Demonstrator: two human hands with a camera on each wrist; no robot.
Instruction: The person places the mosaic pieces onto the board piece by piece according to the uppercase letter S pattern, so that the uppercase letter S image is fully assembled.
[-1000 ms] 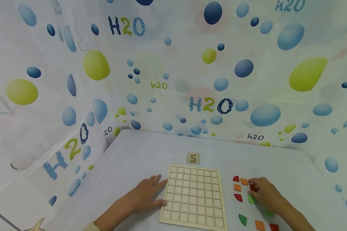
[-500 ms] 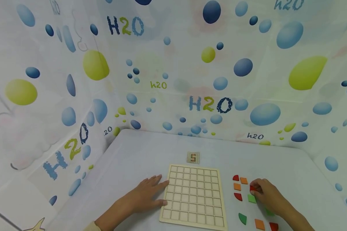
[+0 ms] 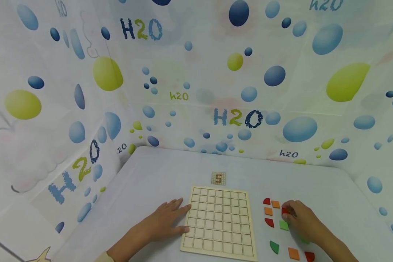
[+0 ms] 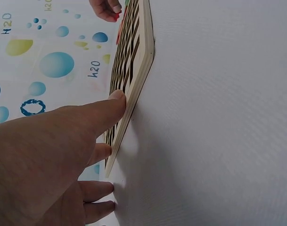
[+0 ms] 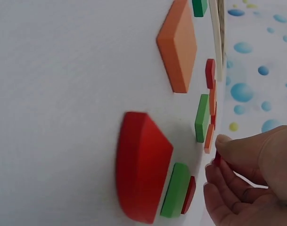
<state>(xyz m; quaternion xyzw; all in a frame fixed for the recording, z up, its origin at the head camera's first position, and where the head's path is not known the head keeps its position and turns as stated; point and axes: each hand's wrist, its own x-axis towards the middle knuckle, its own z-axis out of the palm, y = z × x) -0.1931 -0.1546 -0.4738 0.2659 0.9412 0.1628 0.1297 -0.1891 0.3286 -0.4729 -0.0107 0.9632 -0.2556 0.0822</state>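
Observation:
A pale wooden grid board (image 3: 219,222) lies flat on the white table. My left hand (image 3: 162,221) rests at its left side with fingers extended, and in the left wrist view the thumb (image 4: 112,110) touches the board's edge. Right of the board, my right hand (image 3: 302,220) pinches a small red tile (image 3: 284,211) between thumb and fingertips; the fingers cover much of it. In the right wrist view only a sliver of that red tile (image 5: 217,158) shows. Just below this hand lies a light green square tile (image 3: 284,225).
Loose tiles surround the right hand: orange squares (image 3: 268,211), red quarter-rounds (image 3: 269,222), a dark green quarter-round (image 3: 274,247), and another orange square (image 3: 293,253) nearer the front. A small patterned card (image 3: 218,178) lies behind the board. Printed cloth walls (image 3: 196,72) enclose the table.
My right thumb and fingers have come together on the red tile, drawing back slightly from the orange square beside it. The left hand has stayed at the board.

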